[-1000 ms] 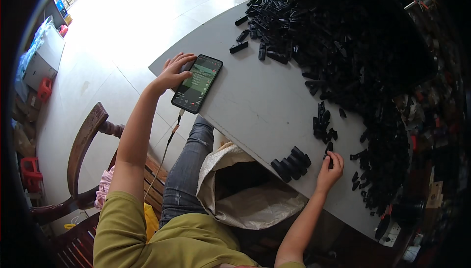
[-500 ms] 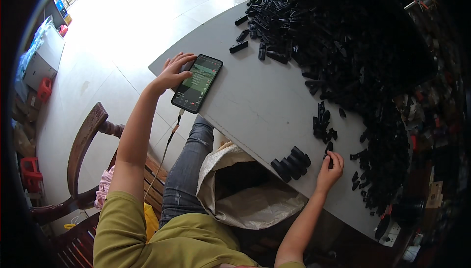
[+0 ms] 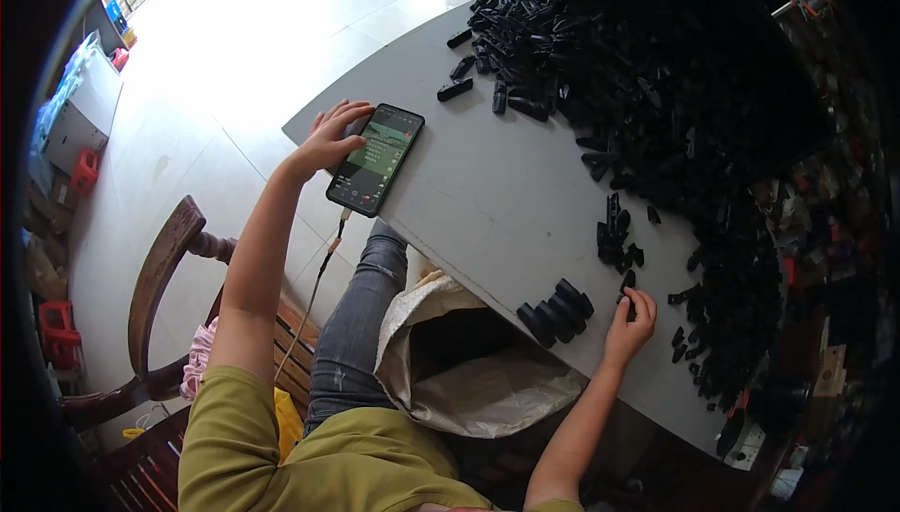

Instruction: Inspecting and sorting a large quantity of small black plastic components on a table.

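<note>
My left hand (image 3: 330,137) rests on the left edge of a black smartphone (image 3: 376,158) with a lit screen, lying at the corner of the grey table (image 3: 497,203); my thumb touches the screen. My right hand (image 3: 630,323) sits near the table's front edge, fingers curled around a small black plastic part (image 3: 629,281). Just left of it lies a neat row of black plastic parts (image 3: 555,310). A small cluster of black parts (image 3: 615,235) stands a little beyond my right hand.
A huge heap of black plastic parts (image 3: 675,90) covers the table's far and right side. An open tan sack (image 3: 469,362) hangs below the table edge by my knees. A cable (image 3: 314,287) runs down from the phone. A wooden chair (image 3: 159,287) is at left.
</note>
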Demonstrator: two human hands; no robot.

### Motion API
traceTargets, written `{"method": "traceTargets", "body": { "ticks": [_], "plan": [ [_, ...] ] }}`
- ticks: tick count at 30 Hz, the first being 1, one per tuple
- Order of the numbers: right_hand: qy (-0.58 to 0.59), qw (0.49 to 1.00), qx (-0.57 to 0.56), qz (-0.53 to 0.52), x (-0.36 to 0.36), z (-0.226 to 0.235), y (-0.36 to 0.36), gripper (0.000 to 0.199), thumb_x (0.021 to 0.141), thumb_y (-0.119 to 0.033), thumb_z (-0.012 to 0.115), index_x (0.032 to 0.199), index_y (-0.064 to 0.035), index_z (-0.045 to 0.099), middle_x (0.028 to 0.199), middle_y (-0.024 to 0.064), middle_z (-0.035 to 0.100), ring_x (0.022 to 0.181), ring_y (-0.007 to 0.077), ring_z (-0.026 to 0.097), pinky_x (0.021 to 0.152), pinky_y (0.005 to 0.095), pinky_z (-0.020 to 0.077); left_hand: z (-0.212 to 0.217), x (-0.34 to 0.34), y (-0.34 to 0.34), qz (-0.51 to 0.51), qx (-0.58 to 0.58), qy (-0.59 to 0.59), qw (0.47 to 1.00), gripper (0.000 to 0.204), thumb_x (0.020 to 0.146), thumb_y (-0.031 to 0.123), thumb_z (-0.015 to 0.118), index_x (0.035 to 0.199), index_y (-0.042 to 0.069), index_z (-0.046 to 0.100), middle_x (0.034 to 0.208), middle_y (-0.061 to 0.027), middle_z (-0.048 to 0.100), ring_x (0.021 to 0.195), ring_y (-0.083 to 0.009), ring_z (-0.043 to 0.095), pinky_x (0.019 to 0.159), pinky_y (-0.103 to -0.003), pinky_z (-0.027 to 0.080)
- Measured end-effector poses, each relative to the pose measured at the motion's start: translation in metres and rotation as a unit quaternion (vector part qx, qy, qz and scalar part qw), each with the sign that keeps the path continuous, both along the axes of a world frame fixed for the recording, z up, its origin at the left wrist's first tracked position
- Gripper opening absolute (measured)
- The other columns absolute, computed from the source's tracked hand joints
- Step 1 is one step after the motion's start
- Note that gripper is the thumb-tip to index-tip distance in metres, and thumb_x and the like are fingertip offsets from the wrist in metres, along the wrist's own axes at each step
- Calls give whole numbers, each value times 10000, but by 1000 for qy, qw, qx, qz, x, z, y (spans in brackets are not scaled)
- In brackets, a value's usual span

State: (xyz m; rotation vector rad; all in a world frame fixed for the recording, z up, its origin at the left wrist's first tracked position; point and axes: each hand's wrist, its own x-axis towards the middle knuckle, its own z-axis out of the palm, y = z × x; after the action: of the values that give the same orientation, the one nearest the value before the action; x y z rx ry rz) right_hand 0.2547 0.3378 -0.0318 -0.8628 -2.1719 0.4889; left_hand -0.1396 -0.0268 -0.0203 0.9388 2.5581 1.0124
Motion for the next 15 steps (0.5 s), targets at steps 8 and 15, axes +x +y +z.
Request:
{"method": "traceTargets", "body": {
  "ticks": [8, 15],
  "plan": [
    [-10, 1000, 11, 2, 1, -2, 2, 150, 823, -24, 593, 945, 2, 676, 1006, 110, 613, 924, 256, 605, 816, 342, 483, 1, 1, 1, 2, 3, -8, 1000, 597, 833, 362, 541, 1396, 202, 425, 1490, -45, 330, 1449, -281, 70, 1141, -505, -64],
    [0, 1000, 8, 1, 1, -1, 1, 150, 819, -27, 595, 940, -1, 681, 1000, 114, 612, 924, 259, 604, 809, 345, 482, 0, -1, 1, -1, 7, -5, 1000, 599, 828, 354, 542, 1396, 201, 426, 1492, -42, 328, 1450, -279, 67, 1140, -505, -68]
  ]
}}
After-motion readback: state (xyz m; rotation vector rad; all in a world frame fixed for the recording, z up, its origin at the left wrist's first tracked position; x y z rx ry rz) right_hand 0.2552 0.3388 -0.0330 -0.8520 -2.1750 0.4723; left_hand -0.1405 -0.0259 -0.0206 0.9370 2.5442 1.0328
